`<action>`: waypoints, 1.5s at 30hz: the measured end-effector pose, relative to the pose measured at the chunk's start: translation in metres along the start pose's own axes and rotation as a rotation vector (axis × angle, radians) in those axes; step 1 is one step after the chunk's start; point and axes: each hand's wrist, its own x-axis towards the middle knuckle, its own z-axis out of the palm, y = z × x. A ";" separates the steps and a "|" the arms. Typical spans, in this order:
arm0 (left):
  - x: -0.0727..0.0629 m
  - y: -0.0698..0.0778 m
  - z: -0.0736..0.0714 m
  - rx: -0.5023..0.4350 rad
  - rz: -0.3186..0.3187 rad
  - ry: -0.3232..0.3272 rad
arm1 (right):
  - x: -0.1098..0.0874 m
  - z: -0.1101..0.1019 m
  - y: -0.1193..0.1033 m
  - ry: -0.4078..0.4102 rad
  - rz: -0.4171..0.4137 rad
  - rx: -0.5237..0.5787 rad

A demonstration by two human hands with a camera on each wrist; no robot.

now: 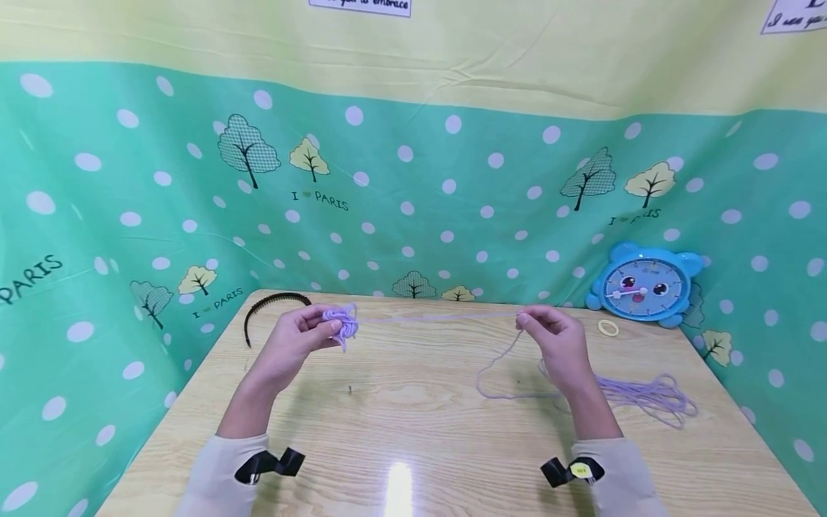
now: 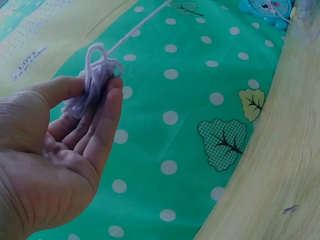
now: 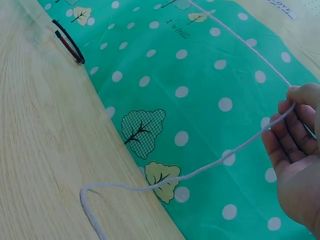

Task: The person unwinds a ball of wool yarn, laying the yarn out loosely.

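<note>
Between thumb and fingertips my left hand (image 1: 288,345) pinches a small wound bundle of lilac yarn (image 1: 344,324), held up over the table's left half. In the left wrist view, loops of the bundle (image 2: 95,85) stick out past the fingertips. A strand runs taut from it across to my right hand (image 1: 561,345), which pinches the strand (image 3: 265,59) between thumb and forefinger. Below the right hand the yarn hangs in a slack curve (image 1: 481,388) onto the table. Partly behind the right forearm lies a loose heap of the same yarn (image 1: 652,397).
A black toothed headband (image 1: 279,296) lies at the table's back left. At the back right a blue animal-shaped clock (image 1: 642,283) leans against the green dotted curtain (image 1: 388,172), with a cream ring (image 1: 608,328) in front of it. The wooden table (image 1: 413,424) reaches the curtain.
</note>
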 end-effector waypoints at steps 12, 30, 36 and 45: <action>-0.002 0.001 -0.002 -0.026 0.008 -0.052 | 0.001 -0.022 -0.007 0.126 0.034 0.065; -0.005 -0.001 -0.005 0.017 0.066 -0.171 | 0.002 -0.048 -0.010 0.253 0.027 0.197; -0.005 -0.002 -0.005 -0.036 0.087 -0.171 | 0.000 -0.057 -0.011 0.271 0.086 0.149; -0.002 -0.001 -0.003 -0.097 0.063 -0.057 | -0.001 -0.064 -0.009 0.259 0.051 0.261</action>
